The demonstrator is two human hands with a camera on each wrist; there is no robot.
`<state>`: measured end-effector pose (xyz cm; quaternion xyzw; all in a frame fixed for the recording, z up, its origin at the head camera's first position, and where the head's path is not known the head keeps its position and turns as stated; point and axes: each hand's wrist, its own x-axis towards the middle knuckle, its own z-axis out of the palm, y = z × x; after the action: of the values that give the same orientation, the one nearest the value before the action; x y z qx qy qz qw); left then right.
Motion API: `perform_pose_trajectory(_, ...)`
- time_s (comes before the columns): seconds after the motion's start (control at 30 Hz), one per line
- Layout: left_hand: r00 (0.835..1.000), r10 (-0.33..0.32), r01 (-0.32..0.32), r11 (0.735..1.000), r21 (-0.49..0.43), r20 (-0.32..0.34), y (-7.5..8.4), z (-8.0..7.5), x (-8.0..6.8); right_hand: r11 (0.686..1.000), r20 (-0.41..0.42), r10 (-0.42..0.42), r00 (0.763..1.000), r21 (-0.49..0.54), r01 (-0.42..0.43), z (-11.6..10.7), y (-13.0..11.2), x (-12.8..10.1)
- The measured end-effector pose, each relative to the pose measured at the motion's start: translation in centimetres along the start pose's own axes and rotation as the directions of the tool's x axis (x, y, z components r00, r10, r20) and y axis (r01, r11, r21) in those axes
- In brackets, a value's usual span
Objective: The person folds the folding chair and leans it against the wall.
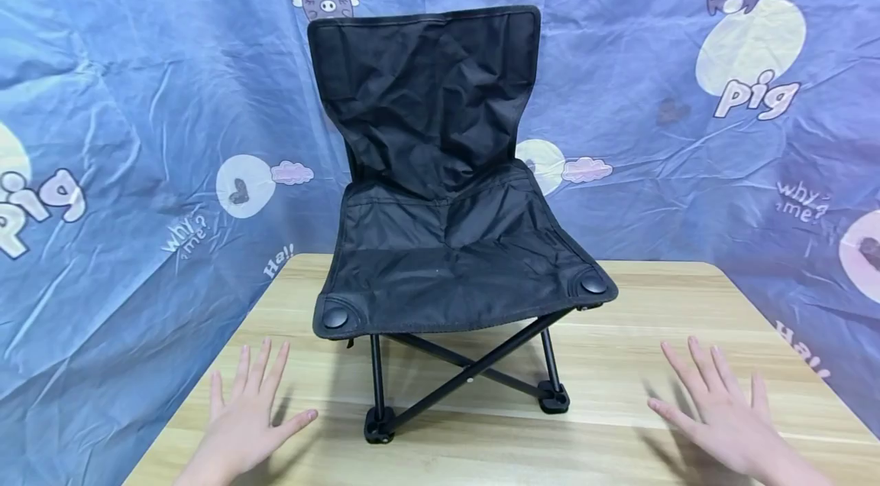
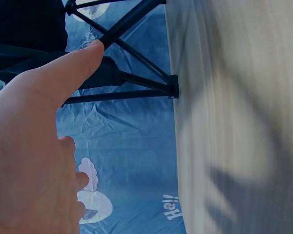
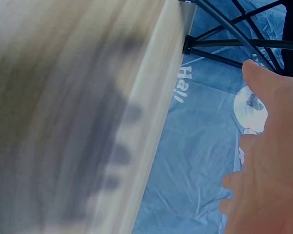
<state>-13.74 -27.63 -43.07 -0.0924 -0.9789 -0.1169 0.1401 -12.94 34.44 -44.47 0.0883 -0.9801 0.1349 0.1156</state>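
Note:
A black folding chair point(image 1: 440, 257) stands unfolded in the middle of the wooden table, its fabric back upright and its crossed metal legs spread. To the left of the chair, the left hand point(image 1: 244, 421) is held with fingers spread, apart from it and holding nothing. On the other side the right hand point(image 1: 725, 417) has its fingers spread in the same way, also touching nothing. Both wrist views show a hand, the left point(image 2: 34, 131) and the right point(image 3: 273, 146), above the tabletop with the chair's dark legs beyond the thumb.
The light wooden table point(image 1: 660, 318) carries the chair, and both hands cast shadows on it. Behind and at the sides hangs a wrinkled blue cloth point(image 1: 137, 89) printed with cartoon pigs and lettering.

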Motion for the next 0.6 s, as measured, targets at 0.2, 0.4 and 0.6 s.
perform_pose_trajectory(0.2, 0.999, 0.023, -0.022, 1.000, 0.018, -0.035, 0.1, -0.6, 0.3, 0.999, -0.059, -0.033, 0.998, -0.031, 0.032, -0.9, -0.1, 0.7)
perform_pose_trajectory(0.4, 0.998, 0.036, -0.035, 0.999, 0.017, -0.056, 0.3, -1.1, 0.5, 0.997, -0.097, -0.065, 0.993, -0.035, 0.062, -2.2, -0.4, 1.2)
perform_pose_trajectory(0.6, 0.997, 0.046, -0.047, 0.999, -0.011, -0.063, 0.8, -1.9, 0.7, 0.997, -0.092, -0.078, 0.993, -0.016, 0.076, -3.4, -0.8, 1.7)
